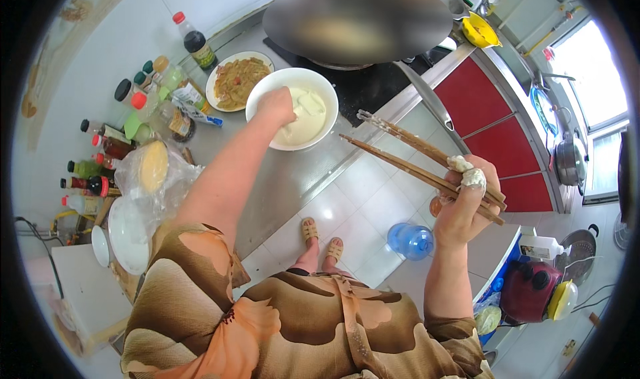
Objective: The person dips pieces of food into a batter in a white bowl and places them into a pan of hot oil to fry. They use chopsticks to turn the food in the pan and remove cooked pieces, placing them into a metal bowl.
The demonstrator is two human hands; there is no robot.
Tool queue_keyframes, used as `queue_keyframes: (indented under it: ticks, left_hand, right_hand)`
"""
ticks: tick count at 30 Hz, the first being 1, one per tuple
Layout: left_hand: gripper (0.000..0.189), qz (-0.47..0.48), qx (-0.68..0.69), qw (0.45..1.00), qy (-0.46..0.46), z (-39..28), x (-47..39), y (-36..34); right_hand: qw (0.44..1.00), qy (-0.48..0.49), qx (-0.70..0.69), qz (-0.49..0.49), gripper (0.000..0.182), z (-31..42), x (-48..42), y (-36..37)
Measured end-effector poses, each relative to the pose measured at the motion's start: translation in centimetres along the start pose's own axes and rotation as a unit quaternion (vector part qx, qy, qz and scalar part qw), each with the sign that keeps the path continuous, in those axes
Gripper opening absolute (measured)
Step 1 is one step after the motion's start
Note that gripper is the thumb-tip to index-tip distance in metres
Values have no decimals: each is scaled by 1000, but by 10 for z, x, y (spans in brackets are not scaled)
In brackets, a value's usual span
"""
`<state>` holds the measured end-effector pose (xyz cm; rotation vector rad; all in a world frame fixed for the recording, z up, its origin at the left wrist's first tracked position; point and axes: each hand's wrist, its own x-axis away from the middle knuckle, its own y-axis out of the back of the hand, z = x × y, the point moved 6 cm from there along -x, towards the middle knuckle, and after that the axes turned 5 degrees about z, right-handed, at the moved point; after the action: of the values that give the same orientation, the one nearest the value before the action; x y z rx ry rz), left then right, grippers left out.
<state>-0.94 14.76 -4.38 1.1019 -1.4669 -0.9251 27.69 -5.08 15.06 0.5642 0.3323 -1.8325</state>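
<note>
My left hand [276,105] reaches down into a white bowl [301,146] at the counter's edge. Its fingertips dip into pale, thick batter [305,126] and are hidden, so whether they grip anything cannot be made out. A whitish flat piece [311,102] lies partly sunk in the batter beside them. Held in my right hand [465,209], over the floor to the right of the bowl, is a pair of wooden chopsticks [400,166]. Their tips are apart and point left; batter coats one tip. Clumps of batter [472,178] stick to my right thumb and finger.
A plate of cooked food [241,81] stands left of the bowl, near several seasoning bottles [200,49]. Behind is a black stove [370,89], its top largely blurred out. A long metal handle [427,96] juts past the counter edge. A blue water jug [411,241] is on the floor.
</note>
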Motion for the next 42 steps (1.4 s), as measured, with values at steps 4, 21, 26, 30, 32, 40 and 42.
queue_keyframes:
  ticks: [4, 21, 26, 30, 32, 40, 42]
  left_hand:
    - [32, 40, 10, 999, 8, 1, -1, -10]
    - [25, -159, 293, 932, -141, 9, 67, 72]
    - [23, -206, 290, 922, -155, 8, 82, 85]
    - [22, -214, 338, 908, -122, 8, 85, 71]
    - [22, -229, 354, 902, -95, 8, 88, 67]
    - [21, -321, 333, 885, -40, 2, 90, 66]
    - [20, -279, 297, 913, -22, 3, 80, 54]
  right_hand:
    - [999, -27, -6, 29, 23, -5, 0, -2]
    - [998, 5, -44, 50, 27, -24, -20, -39]
    - [993, -36, -77, 79, 21, -27, -30, -48]
    - [992, 19, -67, 105, 26, -34, -46, -52]
    - [989, 3, -94, 115, 22, -37, -56, -51]
    - [983, -3, -102, 154, 21, -49, -90, -48]
    - [979, -3, -109, 169, 21, -52, -97, -49]
